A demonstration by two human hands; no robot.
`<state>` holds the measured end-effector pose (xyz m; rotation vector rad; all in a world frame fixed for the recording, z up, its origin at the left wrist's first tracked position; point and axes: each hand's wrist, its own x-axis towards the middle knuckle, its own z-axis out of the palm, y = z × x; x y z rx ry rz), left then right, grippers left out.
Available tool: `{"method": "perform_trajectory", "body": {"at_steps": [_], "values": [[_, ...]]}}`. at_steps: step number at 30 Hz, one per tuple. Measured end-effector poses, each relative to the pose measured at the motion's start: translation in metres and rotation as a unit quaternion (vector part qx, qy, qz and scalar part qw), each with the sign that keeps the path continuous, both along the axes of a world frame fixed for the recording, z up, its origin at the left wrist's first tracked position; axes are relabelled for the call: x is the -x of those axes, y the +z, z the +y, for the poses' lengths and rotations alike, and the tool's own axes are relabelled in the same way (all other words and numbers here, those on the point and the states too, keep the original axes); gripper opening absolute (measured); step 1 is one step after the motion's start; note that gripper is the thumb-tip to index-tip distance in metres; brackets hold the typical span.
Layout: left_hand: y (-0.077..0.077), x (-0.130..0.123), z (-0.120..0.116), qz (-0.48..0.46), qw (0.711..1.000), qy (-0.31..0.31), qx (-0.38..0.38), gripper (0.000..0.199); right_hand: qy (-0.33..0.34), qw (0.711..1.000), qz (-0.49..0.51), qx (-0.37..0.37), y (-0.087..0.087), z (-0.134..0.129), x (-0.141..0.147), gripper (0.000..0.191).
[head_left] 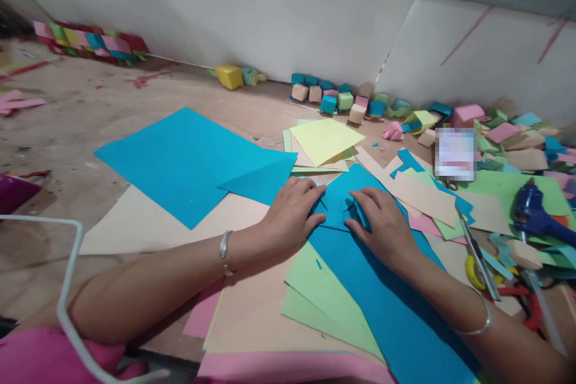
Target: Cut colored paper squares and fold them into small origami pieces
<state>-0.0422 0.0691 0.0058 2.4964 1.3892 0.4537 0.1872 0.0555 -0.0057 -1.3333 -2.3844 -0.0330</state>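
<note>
A small blue paper piece [335,207] lies between my hands over stacked coloured sheets. My left hand [294,207] grips its left side, thumb and fingers pinching near a small slit or fold. On its right side my right hand [380,219] pinches a raised blue edge between thumb and fingers. Beneath my right forearm runs a long blue sheet [405,318]. A large blue sheet [180,162] rests to the left, its right corner near my left hand. Light green sheets [333,306] and a peach sheet [252,312] lie below my hands.
Yellow paper [326,139] sits beyond my hands. Folded paper boxes [328,102] line the wall. To the right are a metal-bladed tool [479,255], yellow-handled scissors [473,273], a blue glue gun [531,210] and paper scraps. A white cable [72,276] loops at the left.
</note>
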Motion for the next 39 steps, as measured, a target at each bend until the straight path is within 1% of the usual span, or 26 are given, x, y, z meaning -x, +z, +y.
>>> {"method": "perform_trajectory", "body": {"at_steps": [2, 3, 6, 9, 10, 11, 12, 14, 15, 16, 18, 21, 23, 26, 28, 30, 31, 33, 35, 36, 37, 38, 39], "values": [[0.000, 0.000, 0.001, -0.003, 1.000, 0.002, -0.004, 0.049, 0.027, 1.000, 0.000, -0.002, -0.001, 0.003, -0.002, 0.046], [0.000, 0.001, 0.001, -0.006, 1.000, 0.007, -0.007, 0.050, 0.039, 0.999, 0.001, 0.007, -0.002, 0.004, -0.002, 0.047], [0.003, 0.001, 0.000, -0.011, 1.000, 0.009, -0.013, 0.053, 0.056, 0.998, 0.013, 0.024, -0.003, 0.005, -0.003, 0.046], [0.003, 0.000, 0.000, -0.022, 1.000, -0.003, -0.002, 0.055, 0.068, 0.997, 0.044, 0.017, 0.000, 0.004, -0.001, 0.044], [0.003, 0.000, 0.001, -0.031, 0.999, -0.005, 0.005, 0.052, 0.071, 0.996, 0.053, 0.015, 0.001, 0.004, 0.000, 0.044], [0.002, 0.000, 0.001, -0.043, 0.999, -0.006, 0.011, 0.045, 0.074, 0.995, 0.060, 0.014, 0.002, 0.003, 0.001, 0.043], [0.002, 0.000, 0.002, -0.054, 0.998, -0.010, 0.016, 0.034, 0.077, 0.995, 0.065, 0.016, 0.003, 0.003, 0.002, 0.039], [0.002, 0.000, 0.003, -0.072, 0.997, -0.027, 0.022, 0.009, 0.091, 0.993, 0.069, 0.023, 0.003, 0.002, 0.002, 0.026], [0.003, 0.000, 0.002, -0.077, 0.996, -0.042, 0.021, 0.006, 0.100, 0.993, 0.067, 0.022, 0.003, 0.001, 0.002, 0.020], [0.003, 0.001, 0.001, -0.077, 0.995, -0.058, 0.015, 0.009, 0.109, 0.992, 0.059, 0.017, 0.002, 0.000, 0.002, 0.019], [0.006, 0.002, -0.002, -0.065, 0.994, -0.093, -0.005, 0.013, 0.122, 0.992, 0.023, -0.009, 0.003, -0.002, 0.000, 0.023], [0.012, 0.006, -0.007, -0.012, 0.991, -0.129, -0.035, 0.019, 0.127, 0.989, -0.053, -0.049, 0.009, -0.009, 0.001, 0.024], [0.016, 0.007, -0.010, 0.029, 0.988, -0.145, -0.042, 0.022, 0.128, 0.986, -0.091, -0.058, 0.013, -0.015, 0.002, 0.023], [0.021, 0.006, -0.013, 0.073, 0.986, -0.147, -0.042, 0.024, 0.138, 0.980, -0.126, -0.074, 0.018, -0.022, 0.006, 0.026], [0.024, 0.004, -0.014, 0.086, 0.986, -0.140, -0.035, 0.019, 0.154, 0.973, -0.140, -0.100, 0.018, -0.024, 0.007, 0.027], [0.025, 0.001, -0.016, 0.083, 0.988, -0.130, -0.030, 0.010, 0.164, 0.966, -0.146, -0.135, 0.016, -0.025, 0.007, 0.026], [0.025, 0.001, -0.017, 0.075, 0.989, -0.127, -0.029, 0.006, 0.163, 0.965, -0.144, -0.148, 0.015, -0.024, 0.007, 0.025], [0.024, 0.001, -0.017, 0.046, 0.991, -0.123, -0.032, 0.008, 0.147, 0.968, -0.128, -0.160, 0.014, -0.023, 0.004, 0.024], [0.022, 0.002, -0.014, -0.018, 0.994, -0.105, -0.035, 0.011, 0.115, 0.977, -0.085, -0.158, 0.014, -0.022, 0.003, 0.022], [0.021, 0.002, -0.012, -0.066, 0.994, -0.077, -0.031, 0.011, 0.094, 0.982, -0.055, -0.152, 0.014, -0.021, 0.002, 0.020], [0.020, 0.002, -0.010, -0.125, 0.991, -0.035, -0.018, 0.010, 0.073, 0.986, -0.022, -0.148, 0.015, -0.021, 0.002, 0.018], [0.019, 0.000, -0.008, -0.193, 0.981, 0.011, 0.008, 0.011, 0.053, 0.988, 0.012, -0.146, 0.017, -0.020, 0.002, 0.018], [0.019, -0.002, -0.008, -0.266, 0.961, 0.045, 0.055, 0.015, 0.036, 0.988, 0.040, -0.147, 0.018, -0.021, 0.003, 0.019]]}}
